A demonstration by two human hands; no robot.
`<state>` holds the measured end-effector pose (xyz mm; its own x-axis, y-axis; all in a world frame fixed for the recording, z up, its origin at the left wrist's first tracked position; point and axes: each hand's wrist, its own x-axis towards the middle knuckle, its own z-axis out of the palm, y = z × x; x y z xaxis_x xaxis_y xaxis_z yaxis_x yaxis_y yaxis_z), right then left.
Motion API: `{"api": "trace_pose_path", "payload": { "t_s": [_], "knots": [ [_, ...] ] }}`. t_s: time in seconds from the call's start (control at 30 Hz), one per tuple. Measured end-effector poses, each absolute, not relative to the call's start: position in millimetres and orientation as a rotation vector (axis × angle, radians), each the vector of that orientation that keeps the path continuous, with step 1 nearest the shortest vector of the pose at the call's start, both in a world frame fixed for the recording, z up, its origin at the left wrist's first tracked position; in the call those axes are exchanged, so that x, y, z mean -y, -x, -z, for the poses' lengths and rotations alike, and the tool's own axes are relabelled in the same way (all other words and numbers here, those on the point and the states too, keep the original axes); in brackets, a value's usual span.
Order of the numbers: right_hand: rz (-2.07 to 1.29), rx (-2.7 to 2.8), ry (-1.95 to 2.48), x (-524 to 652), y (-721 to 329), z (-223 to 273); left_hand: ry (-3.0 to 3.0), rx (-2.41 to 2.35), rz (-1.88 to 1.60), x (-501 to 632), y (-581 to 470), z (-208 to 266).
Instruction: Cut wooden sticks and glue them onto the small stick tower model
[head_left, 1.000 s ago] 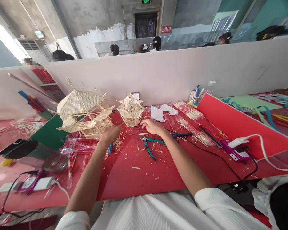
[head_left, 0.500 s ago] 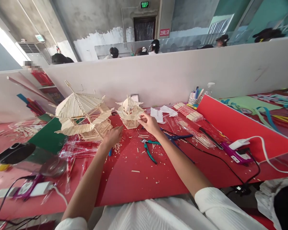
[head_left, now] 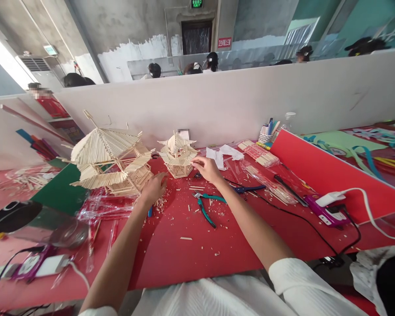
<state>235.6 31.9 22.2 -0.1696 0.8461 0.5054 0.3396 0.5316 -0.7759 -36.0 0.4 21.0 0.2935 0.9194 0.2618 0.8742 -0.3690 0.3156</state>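
Note:
A small stick-built pavilion model [head_left: 178, 159] with a tiered roof stands upright at the middle of the red table. My right hand [head_left: 208, 169] is at its right side, thumb and forefinger pinched by the lower eave. Whatever lies between those fingertips is too small to make out. My left hand [head_left: 154, 188] rests low on the near left of the small model, fingers loosely stretched forward, with nothing visible in it. Close beside that hand is a larger stick pavilion [head_left: 110, 160] with a wide peaked roof. Teal-handled pliers [head_left: 206, 210] lie below my right hand, jaws towards the models.
Wood chips and stick offcuts [head_left: 186, 238] litter the tabletop. Packs of sticks [head_left: 258, 153], a red board [head_left: 335, 180] and a purple power strip [head_left: 327, 211] are at right. A clear jug [head_left: 36, 221] lies at left. A white partition [head_left: 217, 107] runs behind.
The view has shifted slightly, so the models at left sit a bit further left. Both hands keep nearly the same places, with only slight finger movement.

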Motion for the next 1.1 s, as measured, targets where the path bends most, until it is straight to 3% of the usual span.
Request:
{"api": "trace_pose_path", "payload": {
  "t_s": [0.37,0.7,1.1],
  "knots": [
    [-0.576,1.876,1.044,-31,-235,-39,-1.712,-1.336,-1.191,-30,30,-9],
    [-0.600,1.901,1.055,-43,-244,-42,-1.271,-1.198,-1.258,-43,7,-17],
    [-0.563,1.838,1.042,-79,-271,-34,-1.670,-1.320,-1.077,-33,-12,-16]
  ]
}}
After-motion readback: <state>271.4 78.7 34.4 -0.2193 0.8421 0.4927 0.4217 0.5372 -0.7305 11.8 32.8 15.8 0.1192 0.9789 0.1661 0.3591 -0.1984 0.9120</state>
